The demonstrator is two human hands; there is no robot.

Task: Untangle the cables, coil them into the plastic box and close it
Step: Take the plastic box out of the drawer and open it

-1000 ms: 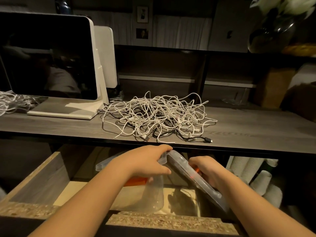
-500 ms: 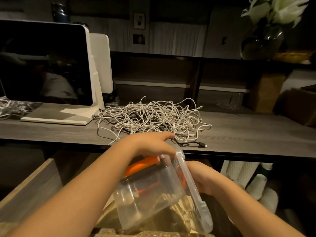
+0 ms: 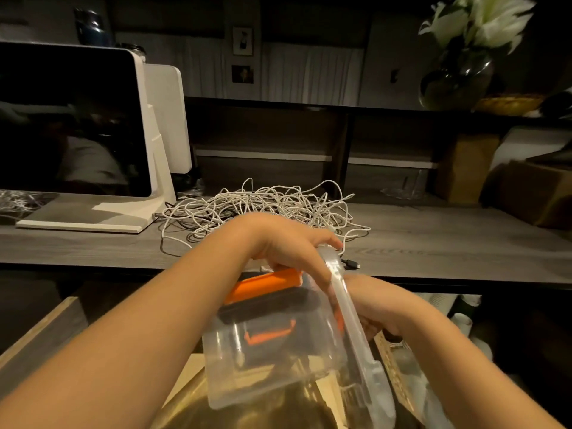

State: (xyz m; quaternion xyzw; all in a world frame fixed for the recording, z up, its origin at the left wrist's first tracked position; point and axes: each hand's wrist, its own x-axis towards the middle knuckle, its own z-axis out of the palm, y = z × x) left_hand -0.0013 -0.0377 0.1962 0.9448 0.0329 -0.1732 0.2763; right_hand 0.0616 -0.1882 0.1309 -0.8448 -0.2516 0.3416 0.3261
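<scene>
Both forearms are bare to the frame edge: no sleeves, watch, rings or gloves visible.

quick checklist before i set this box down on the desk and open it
1. Grip on the plastic box: left hand curls over its top edge, right hand behind the lid side. Ok.
2. Box level: tilted, lid facing right. Not ok.
3. Box empty: orange and dark parts show through the wall. Cannot tell whether they are clips or contents.
4. Landing spot: bare desk right of the cable pile. Ok.
5. Cables untangled: still one knotted heap. Not ok.
6. Lid latched: cannot tell.
</scene>
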